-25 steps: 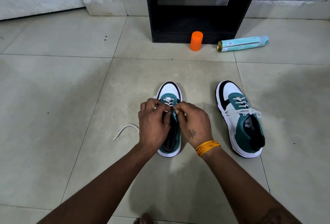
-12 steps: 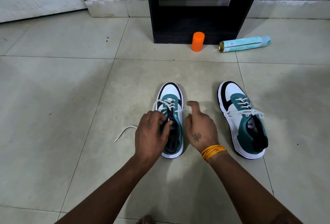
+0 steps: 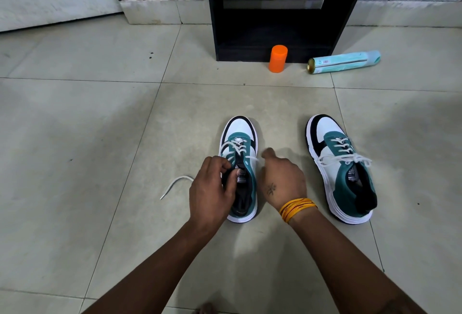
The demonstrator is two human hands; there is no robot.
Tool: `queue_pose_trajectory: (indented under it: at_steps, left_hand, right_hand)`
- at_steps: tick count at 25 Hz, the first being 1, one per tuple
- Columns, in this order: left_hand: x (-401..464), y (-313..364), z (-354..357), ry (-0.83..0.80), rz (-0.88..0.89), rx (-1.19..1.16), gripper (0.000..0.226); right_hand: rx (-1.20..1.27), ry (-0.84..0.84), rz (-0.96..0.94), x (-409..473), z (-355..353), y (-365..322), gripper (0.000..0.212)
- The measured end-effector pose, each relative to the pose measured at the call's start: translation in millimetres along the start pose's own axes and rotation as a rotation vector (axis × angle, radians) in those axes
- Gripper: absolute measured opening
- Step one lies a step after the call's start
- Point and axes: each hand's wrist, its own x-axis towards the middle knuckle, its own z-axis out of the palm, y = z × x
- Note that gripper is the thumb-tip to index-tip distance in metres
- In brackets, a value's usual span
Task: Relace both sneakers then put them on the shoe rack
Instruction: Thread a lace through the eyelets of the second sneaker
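Two teal, white and black sneakers stand on the tiled floor, toes pointing away from me. The left sneaker (image 3: 239, 138) is partly laced with a white lace (image 3: 235, 147). My left hand (image 3: 212, 188) grips its tongue and collar at the opening. My right hand (image 3: 282, 178) sits just right of this shoe and pinches the lace end stretched sideways from an eyelet. The other lace end (image 3: 175, 184) trails on the floor to the left. The right sneaker (image 3: 340, 171) is laced, its bow loose across the top. The black shoe rack (image 3: 275, 13) stands against the far wall.
An orange cylindrical container (image 3: 278, 58) stands upright in front of the rack. A pale teal spray can (image 3: 343, 62) lies on its side to the right of it. Bare floor tiles (image 3: 75, 138) stretch to the left and right of the shoes.
Both hands were bunched over the left sneaker's eyelets; my right hand has since drawn the lace out to the right while my left hand slid back onto the tongue.
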Motion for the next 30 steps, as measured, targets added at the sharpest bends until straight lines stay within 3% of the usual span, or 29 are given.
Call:
queue_pose_trajectory:
  at_steps: [2,4,7,9,14,17,20,26,30]
  left_hand:
    - [-1,0,0,-0.005,-0.002,0.0,0.018]
    - [-1,1,0,0.0,-0.005,-0.005,0.017]
    - [-2,0,0,0.0,-0.003,-0.008,0.017]
    - [-2,0,0,0.002,-0.003,-0.005,0.017]
    - [-2,-2,2,0.005,-0.002,-0.008,0.017]
    - [-1,-2,2,-0.002,-0.001,-0.003,0.017]
    - [-1,0,1,0.006,-0.012,-0.002,0.017]
    - [-1,2,2,-0.002,-0.006,0.004,0.017]
    - [-2,5,2,0.01,-0.022,0.002,0.016]
  right_hand:
    - [0.08,0.12,-0.147,-2,-1,-13,0.017]
    - [0.176,0.181,-0.138,-3,4,-11,0.015]
    - [0.099,0.083,0.084,-3,11,20,0.018]
    - [0.014,-0.018,0.129,-5,13,32,0.02]
    - [0.168,0.146,-0.176,-7,3,-3,0.018]
    - [0.097,0.131,-0.045,-4,7,5,0.023]
    - [0.003,-0.003,0.115,-3,12,21,0.024]
    - [0.104,0.134,-0.13,-7,-1,-10,0.021]
    - [0.126,0.143,-0.057,-4,7,2,0.025]
